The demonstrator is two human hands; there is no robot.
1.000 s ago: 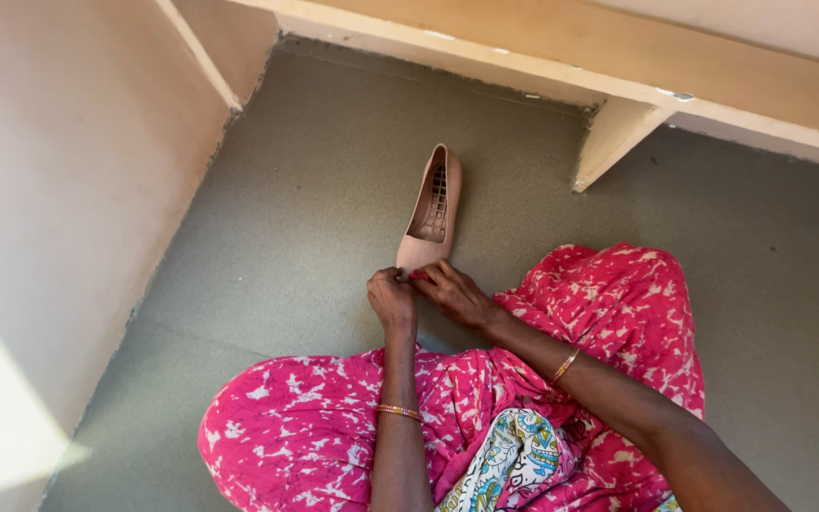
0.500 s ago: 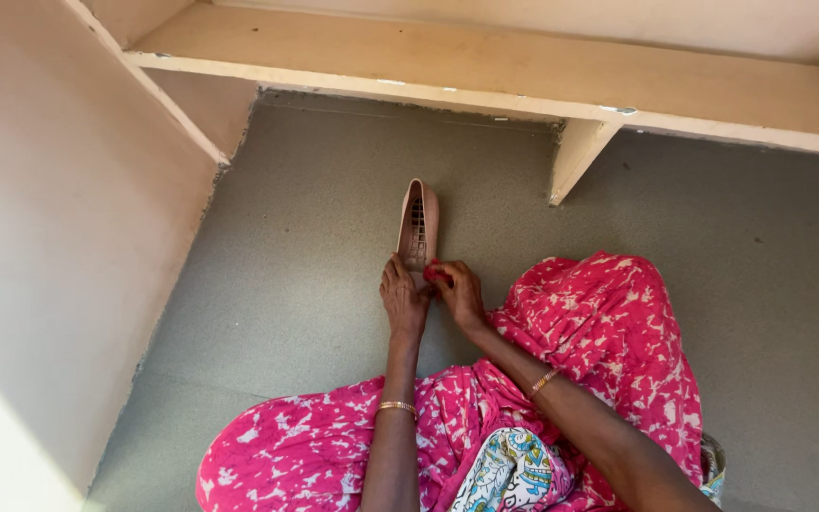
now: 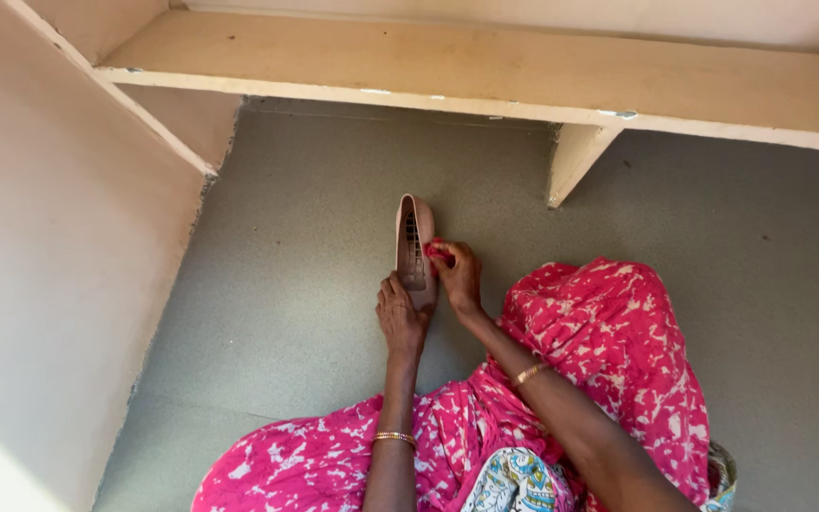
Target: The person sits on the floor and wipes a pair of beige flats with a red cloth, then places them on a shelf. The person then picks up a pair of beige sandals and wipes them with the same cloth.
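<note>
Head view, looking down at a person seated on a grey-green floor (image 3: 296,284).

A pale pink shoe (image 3: 414,248) is seen standing on edge on the floor, its long axis running away from the person and its ribbed sole turned toward the camera. It lies just in front of the knees, below a cream shelf (image 3: 485,71) and left of the shelf's bracket (image 3: 575,161).

The left hand (image 3: 400,318) is placed at the near end of the shoe, fingers curled against the near end; the grip is narrow, and the shoe is steadied by it. Whether the fingers wrap fully around the shoe cannot be told, as that side is hidden.

The right hand (image 3: 459,275) is set against the shoe's right side. A small pink cloth (image 3: 438,250) is pinched in its fingertips and pressed to the shoe near mid-length; the grip is closed on the cloth.

The two hands are close together, with the shoe between them.

A gold bangle (image 3: 394,437) is worn on the left wrist, and another bangle (image 3: 528,374) on the right forearm. A pink garment (image 3: 618,332) with white pattern covers the legs; a blue-patterned fabric (image 3: 514,482) shows at the lower edge. A cream wall (image 3: 59,284) borders the floor on the left.
</note>
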